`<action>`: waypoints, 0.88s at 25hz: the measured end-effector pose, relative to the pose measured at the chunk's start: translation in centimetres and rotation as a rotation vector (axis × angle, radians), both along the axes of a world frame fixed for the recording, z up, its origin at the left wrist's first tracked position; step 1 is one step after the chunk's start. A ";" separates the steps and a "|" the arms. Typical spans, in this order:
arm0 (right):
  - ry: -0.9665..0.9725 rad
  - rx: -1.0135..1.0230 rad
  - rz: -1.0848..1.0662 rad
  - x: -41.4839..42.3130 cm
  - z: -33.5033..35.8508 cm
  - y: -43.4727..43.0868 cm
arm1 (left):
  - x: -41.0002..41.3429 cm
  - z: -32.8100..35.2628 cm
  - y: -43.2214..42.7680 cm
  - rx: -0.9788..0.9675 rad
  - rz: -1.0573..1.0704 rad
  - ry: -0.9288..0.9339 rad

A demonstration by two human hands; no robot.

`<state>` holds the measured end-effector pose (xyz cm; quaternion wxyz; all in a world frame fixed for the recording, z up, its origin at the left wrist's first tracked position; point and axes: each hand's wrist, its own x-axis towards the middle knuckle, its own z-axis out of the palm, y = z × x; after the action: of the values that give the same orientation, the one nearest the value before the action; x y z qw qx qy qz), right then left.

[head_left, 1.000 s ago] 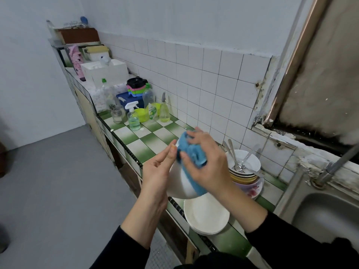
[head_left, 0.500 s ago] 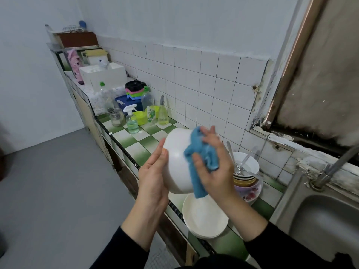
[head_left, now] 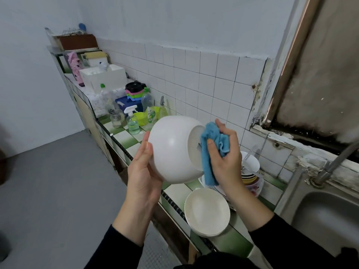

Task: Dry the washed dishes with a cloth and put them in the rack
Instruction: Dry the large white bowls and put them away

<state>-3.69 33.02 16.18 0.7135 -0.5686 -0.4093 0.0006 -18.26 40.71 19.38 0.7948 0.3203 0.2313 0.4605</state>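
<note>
White bowl, glazed and smooth, is the piece in work in the head view. It is held up over the edge of the counter, tipped on its side with its foot turned toward my right hand. My left hand holds it from the other side, thumb laid along the outer wall; the rest of the fingers are hidden behind the bowl. My right hand is curled round the bunched blue cloth, with the thumb pinning it. The cloth is pressed on the foot ring and a tail of it hangs below.

I judge this to be the drying of the underside. To do it well I would work the cloth round inside the foot ring, where water likely sits, and turn the bowl with the left hand rather than chase it with the right. A wet glaze may slip, so the left grip should stay firm.

Below sit stacked plates and a pile of bowls with cutlery, which I take to be waiting. A wire rack shows on the far shelf; I cannot tell if it is the one meant.
</note>
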 end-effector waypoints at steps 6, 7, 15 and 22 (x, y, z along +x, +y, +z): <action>-0.424 0.078 0.028 -3.9 -0.3 -0.8 | -0.6 -0.2 0.2 -0.009 0.020 -0.089; -0.404 0.089 0.022 -4.2 -0.7 -0.9 | -0.9 -0.3 0.3 -0.004 0.012 -0.109; 0.319 -0.143 -0.041 0.4 5.7 -0.6 | -1.8 -0.6 -0.9 0.431 -0.028 0.104; -0.385 -0.228 -0.103 -3.9 4.7 0.6 | -1.3 -0.6 -1.2 0.421 0.046 0.124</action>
<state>-7.57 33.60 20.85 0.5523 -0.6555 -0.5056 -0.0982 -19.55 39.55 18.80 0.6839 0.5017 0.1859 0.4961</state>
